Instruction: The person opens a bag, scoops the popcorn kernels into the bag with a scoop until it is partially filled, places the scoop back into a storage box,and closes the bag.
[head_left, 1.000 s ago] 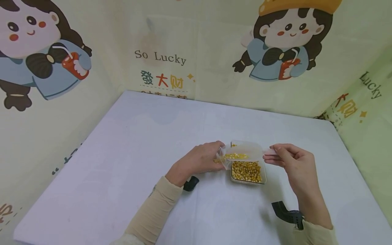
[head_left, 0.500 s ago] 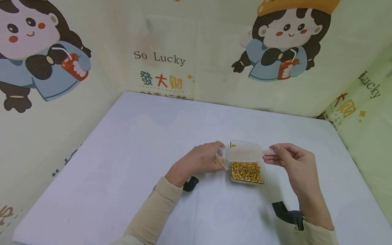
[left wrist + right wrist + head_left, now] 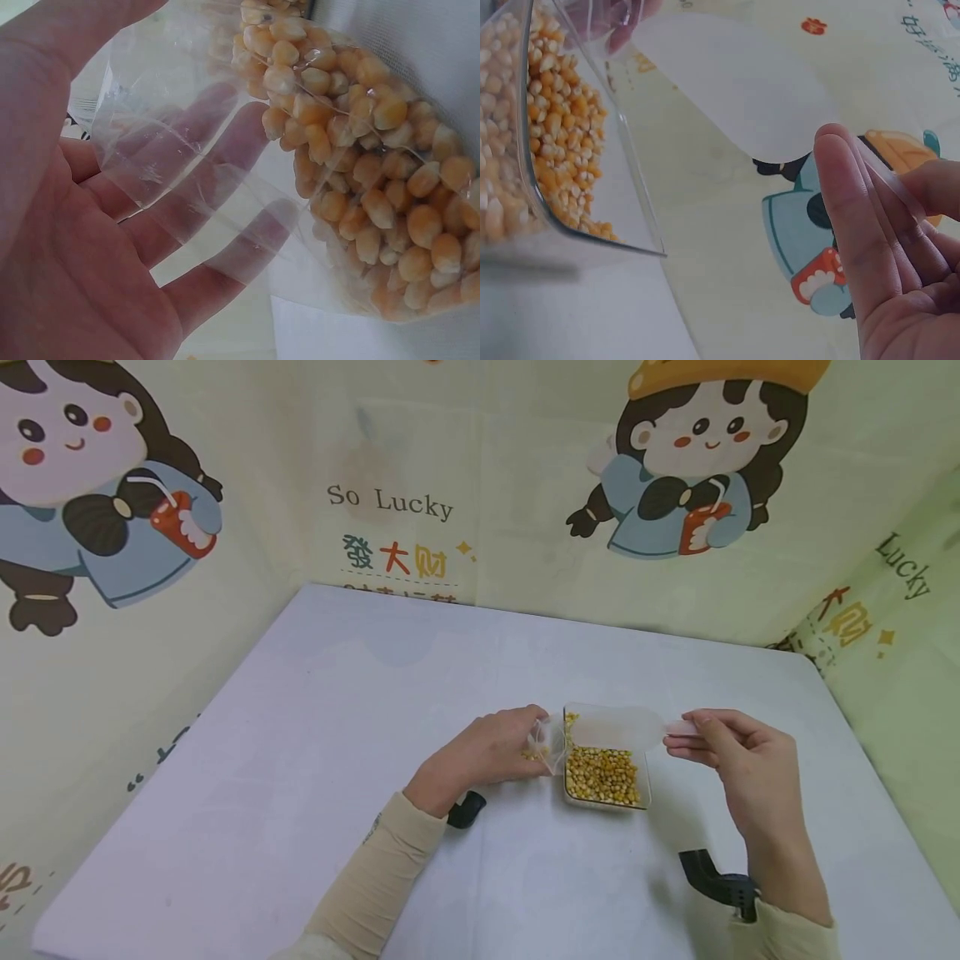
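A clear rectangular container (image 3: 646,785) of yellow corn kernels (image 3: 602,777) sits on the table between the hands. At its left side, my left hand (image 3: 495,747) holds a clear plastic bag (image 3: 225,161), with the fingers showing through the film. Corn kernels (image 3: 412,217) fill the bag's lower part in the left wrist view. My right hand (image 3: 753,760) pinches the handle of a translucent white scoop (image 3: 750,90) between thumb and fingers. The scoop's flat blade hangs over the container's far part and hides some of it. No kernels show on the blade.
A white-covered table (image 3: 360,710) spreads around the container. Behind and beside it hang pale cloth walls (image 3: 525,527) printed with cartoon figures and lettering. Black straps (image 3: 716,881) sit at both wrists.
Kernels lay on the scoop a second ago and were gone half a second later. Since then my right hand and the scoop have shifted right. The left hand stays at the bag.
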`<state>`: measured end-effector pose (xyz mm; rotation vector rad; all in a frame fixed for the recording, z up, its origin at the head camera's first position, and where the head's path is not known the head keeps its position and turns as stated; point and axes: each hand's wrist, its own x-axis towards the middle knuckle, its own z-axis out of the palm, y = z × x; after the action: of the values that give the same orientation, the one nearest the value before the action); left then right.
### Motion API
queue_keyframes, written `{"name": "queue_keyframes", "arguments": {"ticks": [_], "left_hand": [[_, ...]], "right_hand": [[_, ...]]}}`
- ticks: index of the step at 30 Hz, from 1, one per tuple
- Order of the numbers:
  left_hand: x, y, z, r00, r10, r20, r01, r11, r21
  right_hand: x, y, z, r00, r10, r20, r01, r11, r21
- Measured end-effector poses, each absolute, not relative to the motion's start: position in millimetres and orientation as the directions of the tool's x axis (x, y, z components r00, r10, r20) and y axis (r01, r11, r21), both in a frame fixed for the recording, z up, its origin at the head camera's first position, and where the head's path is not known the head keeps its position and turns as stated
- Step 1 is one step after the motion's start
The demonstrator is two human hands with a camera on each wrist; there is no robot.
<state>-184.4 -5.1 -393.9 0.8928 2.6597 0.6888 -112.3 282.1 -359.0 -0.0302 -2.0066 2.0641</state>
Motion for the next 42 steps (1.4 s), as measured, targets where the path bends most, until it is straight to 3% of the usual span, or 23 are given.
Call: {"name": "queue_keyframes", "arguments": {"ticks": [14,29,36,42], "left_hand": [[-186,-4,-394,-0.778,0.623,-0.076,0.507,0.695,0.509],[-187,-4,-393,-0.786,0.609,-0.111,0.479,0.712,0.513],[-186,-5,-394,-0.787,0.607,-0.111,0.476,0.712,0.516],[-186,-5,-395,-0.785,0.611,-0.102,0.482,0.706,0.519]], "right_hand": [[-111,294,-359,-0.968,0.216,0.125,-0.122,0.029,-0.992],[-112,297,-354,-0.973,0.217,0.08,-0.013,0.293,-0.956],[-111,299,-347,-0.974,0.212,0.084,0.039,0.519,-0.854],[-110,302,-343,-0.977,0.2,0.075,0.059,0.589,-0.806]]}}
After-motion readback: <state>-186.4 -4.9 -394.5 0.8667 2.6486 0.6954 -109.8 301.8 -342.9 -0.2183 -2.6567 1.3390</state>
